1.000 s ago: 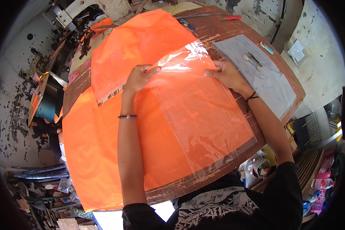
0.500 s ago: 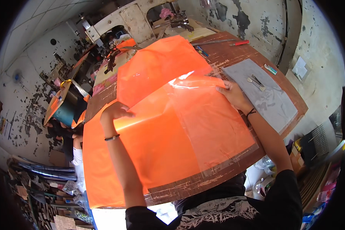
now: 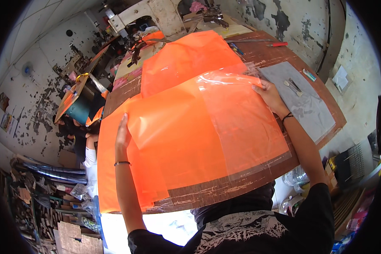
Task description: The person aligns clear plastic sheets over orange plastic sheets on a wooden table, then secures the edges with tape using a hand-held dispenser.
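Over the bench (image 3: pixel 207 190), my right grip (image 3: pixel 270 96) pinches clear sheeting (image 3: pixel 247 127), presumably steadying it, but I cannot tell whether my left grip (image 3: pixel 122 136) clasps the orange sheet (image 3: pixel 173 139).

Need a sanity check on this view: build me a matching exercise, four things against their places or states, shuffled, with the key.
1. Right hand
2. Left hand
3. Grey sheet
4. Red-handled tool

A. Near the brown table's far edge
B. Under small brush-like tools
C. Pinching the clear plastic sheet
D. Against the orange sheet, left side

Pairs: 1-C, 2-D, 3-B, 4-A
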### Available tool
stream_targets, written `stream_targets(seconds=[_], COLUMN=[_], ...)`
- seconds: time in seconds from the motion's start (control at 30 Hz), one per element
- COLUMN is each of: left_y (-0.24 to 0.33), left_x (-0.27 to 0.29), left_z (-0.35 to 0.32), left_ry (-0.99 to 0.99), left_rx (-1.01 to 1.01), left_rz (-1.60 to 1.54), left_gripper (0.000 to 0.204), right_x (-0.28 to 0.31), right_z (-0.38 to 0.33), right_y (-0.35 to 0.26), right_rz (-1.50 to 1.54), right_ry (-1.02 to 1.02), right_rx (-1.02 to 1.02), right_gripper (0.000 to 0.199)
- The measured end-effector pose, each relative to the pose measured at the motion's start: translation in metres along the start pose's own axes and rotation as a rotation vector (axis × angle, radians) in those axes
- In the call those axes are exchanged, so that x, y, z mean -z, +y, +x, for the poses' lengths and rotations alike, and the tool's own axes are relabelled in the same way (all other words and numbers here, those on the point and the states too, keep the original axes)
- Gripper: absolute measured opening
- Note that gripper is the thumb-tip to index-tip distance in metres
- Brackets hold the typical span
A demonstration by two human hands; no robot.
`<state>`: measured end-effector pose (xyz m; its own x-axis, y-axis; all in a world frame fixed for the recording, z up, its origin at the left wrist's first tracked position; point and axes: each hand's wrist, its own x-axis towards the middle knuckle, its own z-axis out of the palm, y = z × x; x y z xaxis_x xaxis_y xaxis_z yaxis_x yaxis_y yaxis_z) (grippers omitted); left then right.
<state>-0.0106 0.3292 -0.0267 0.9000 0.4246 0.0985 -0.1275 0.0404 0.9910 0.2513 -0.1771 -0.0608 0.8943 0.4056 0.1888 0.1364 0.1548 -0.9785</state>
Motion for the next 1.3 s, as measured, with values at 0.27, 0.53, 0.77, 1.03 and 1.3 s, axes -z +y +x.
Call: stream_targets(seconds=[0.27, 0.53, 0.77, 1.03, 1.3], left_y=[0.014, 0.094, 0.046, -0.042, -0.062], left_x=[0.017, 0.037, -0.054, -0.248, -0.274], left_z=[-0.050, -0.109, -0.059, 0.052, 0.062], left_ry=[0.061, -0.059, -0.231, -0.476, -0.242], left_rx=[0.198, 0.618, -0.182, -0.359, -0.409], left_rz=[0.435, 0.644, 1.098, 0.989, 0.752], left_gripper=[0.029, 0.034, 0.057, 0.050, 0.034], right_x=[-0.009, -0.026, -0.037, -0.041, -0.015], right_z=[-0.012, -0.030, -0.066, -0.071, -0.063], right_y=[-0.025, -0.046, -0.030, -0.010, -0.003], right_rz=[-0.170, -0.344, -0.445, -0.387, -0.486], right_ry=[-0.039, -0.225, -0.192, -0.047, 0.023], right_rx=[-0.116, -0.069, 0.039, 0.076, 0.080], right_gripper=[0.035, 0.033, 0.029, 0.026, 0.040])
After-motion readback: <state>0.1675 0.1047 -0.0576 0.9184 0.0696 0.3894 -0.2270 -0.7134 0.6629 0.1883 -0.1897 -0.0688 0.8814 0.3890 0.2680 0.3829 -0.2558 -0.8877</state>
